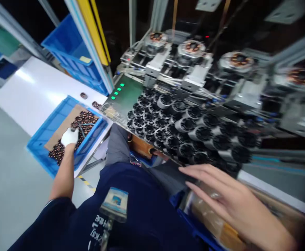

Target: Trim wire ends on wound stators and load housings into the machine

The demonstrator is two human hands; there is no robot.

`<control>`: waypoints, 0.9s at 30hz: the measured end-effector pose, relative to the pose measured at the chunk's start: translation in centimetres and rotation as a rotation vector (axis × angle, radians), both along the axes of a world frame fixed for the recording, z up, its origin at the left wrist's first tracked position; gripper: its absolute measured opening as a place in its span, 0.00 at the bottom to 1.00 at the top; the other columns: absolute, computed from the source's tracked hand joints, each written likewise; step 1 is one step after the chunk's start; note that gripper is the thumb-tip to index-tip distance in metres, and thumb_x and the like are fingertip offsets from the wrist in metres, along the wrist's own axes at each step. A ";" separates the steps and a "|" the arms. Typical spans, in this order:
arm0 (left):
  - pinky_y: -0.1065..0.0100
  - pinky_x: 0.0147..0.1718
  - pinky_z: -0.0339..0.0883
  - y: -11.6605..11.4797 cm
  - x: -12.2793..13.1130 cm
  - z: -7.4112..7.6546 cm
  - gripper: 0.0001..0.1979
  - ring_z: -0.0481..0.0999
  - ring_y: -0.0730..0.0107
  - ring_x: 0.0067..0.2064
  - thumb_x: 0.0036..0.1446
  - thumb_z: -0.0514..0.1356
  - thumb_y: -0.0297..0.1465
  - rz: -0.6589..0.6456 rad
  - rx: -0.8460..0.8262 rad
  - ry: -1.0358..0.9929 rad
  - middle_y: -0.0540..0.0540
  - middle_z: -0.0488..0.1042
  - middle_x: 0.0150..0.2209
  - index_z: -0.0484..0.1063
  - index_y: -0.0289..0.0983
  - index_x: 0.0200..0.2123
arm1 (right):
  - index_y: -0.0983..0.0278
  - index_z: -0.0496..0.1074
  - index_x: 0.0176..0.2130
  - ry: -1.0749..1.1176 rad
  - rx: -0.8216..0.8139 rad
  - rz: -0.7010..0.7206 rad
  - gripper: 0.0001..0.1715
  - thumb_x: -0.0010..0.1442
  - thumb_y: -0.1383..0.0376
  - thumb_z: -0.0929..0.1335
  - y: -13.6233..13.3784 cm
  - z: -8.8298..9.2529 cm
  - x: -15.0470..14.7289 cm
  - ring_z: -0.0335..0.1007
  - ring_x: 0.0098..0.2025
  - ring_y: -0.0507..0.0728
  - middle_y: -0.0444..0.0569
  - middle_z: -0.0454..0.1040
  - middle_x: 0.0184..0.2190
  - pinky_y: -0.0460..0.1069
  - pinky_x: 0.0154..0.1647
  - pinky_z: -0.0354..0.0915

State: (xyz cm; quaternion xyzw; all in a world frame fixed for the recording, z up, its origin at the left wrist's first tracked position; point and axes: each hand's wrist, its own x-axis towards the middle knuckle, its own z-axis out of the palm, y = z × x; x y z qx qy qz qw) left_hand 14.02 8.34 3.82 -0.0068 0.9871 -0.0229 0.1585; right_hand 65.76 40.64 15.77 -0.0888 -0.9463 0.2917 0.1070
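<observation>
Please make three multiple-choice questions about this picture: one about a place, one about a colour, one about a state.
1. Where is the left hand?
A. in the blue bin of copper-wound parts
B. on the green panel
C. on the white table

2. What colour are the small lit lights on the panel?
A. red
B. green
C. yellow

3. How is the right hand?
A. clenched in a fist
B. gripping a black cylinder
C. open, fingers spread

Answers: 1 A, the gloved hand rests on the parts inside the blue bin. 2 B, they glow green. 3 C, its fingers lie extended, holding nothing.
</observation>
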 end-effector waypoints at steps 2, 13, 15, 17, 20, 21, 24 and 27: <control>0.43 0.64 0.79 0.3 -0.1 -0.7 0.24 0.83 0.51 0.62 0.77 0.67 0.46 0.012 0.012 0.019 0.37 0.80 0.62 0.78 0.35 0.64 | 0.53 0.79 0.63 -0.005 -0.028 -0.039 0.16 0.82 0.57 0.68 -1.1 -2.1 0.5 0.88 0.54 0.57 0.50 0.85 0.56 0.48 0.50 0.84; 0.43 0.62 0.80 1.6 -1.4 -0.7 0.23 0.83 0.52 0.61 0.76 0.69 0.42 -0.038 0.066 -0.068 0.36 0.80 0.62 0.77 0.33 0.64 | 0.49 0.76 0.67 -0.139 -0.187 -0.102 0.20 0.81 0.61 0.69 -4.3 -3.3 -1.3 0.85 0.59 0.59 0.47 0.84 0.59 0.54 0.62 0.83; 0.43 0.62 0.80 1.8 -1.1 -0.3 0.22 0.83 0.52 0.60 0.76 0.69 0.41 -0.035 0.096 -0.012 0.36 0.80 0.62 0.77 0.32 0.63 | 0.49 0.77 0.67 -0.139 -0.189 -0.091 0.20 0.81 0.62 0.69 -4.5 -3.0 -2.0 0.85 0.59 0.60 0.47 0.84 0.58 0.56 0.62 0.83; 0.43 0.63 0.79 1.7 -0.5 0.7 0.21 0.83 0.52 0.61 0.77 0.68 0.42 -0.023 0.145 0.086 0.37 0.81 0.60 0.77 0.33 0.63 | 0.48 0.76 0.68 -0.139 -0.203 -0.069 0.21 0.81 0.62 0.69 -5.0 -2.8 -2.6 0.84 0.60 0.60 0.47 0.84 0.58 0.57 0.62 0.83; 0.41 0.65 0.75 1.2 1.5 3.5 0.18 0.83 0.44 0.61 0.76 0.65 0.42 -0.049 0.282 0.223 0.37 0.84 0.53 0.76 0.36 0.59 | 0.47 0.75 0.68 -0.142 -0.269 -0.037 0.21 0.81 0.62 0.70 -6.3 -3.1 -3.7 0.83 0.60 0.60 0.46 0.84 0.59 0.58 0.63 0.82; 0.41 0.64 0.74 1.0 2.5 4.8 0.16 0.84 0.42 0.60 0.75 0.65 0.42 -0.074 0.342 0.248 0.37 0.84 0.51 0.76 0.38 0.56 | 0.47 0.76 0.68 -0.131 -0.313 -0.024 0.21 0.80 0.62 0.71 -6.9 -3.4 -4.4 0.83 0.60 0.60 0.46 0.84 0.59 0.57 0.64 0.82; 0.47 0.56 0.75 1.5 6.8 8.2 0.12 0.84 0.50 0.48 0.66 0.68 0.42 -0.184 0.537 0.239 0.44 0.83 0.41 0.74 0.42 0.45 | 0.46 0.75 0.70 -0.034 -0.450 -0.010 0.25 0.79 0.61 0.72 -8.8 -5.1 -7.1 0.82 0.65 0.60 0.48 0.82 0.63 0.57 0.68 0.80; 0.59 0.40 0.73 3.9 13.3 9.9 0.14 0.75 0.64 0.33 0.59 0.71 0.44 -0.381 0.792 0.013 0.52 0.77 0.30 0.73 0.43 0.37 | 0.49 0.59 0.82 0.081 -0.487 -0.074 0.50 0.72 0.49 0.78 -10.5 -7.3 -10.6 0.68 0.79 0.67 0.56 0.68 0.77 0.66 0.80 0.70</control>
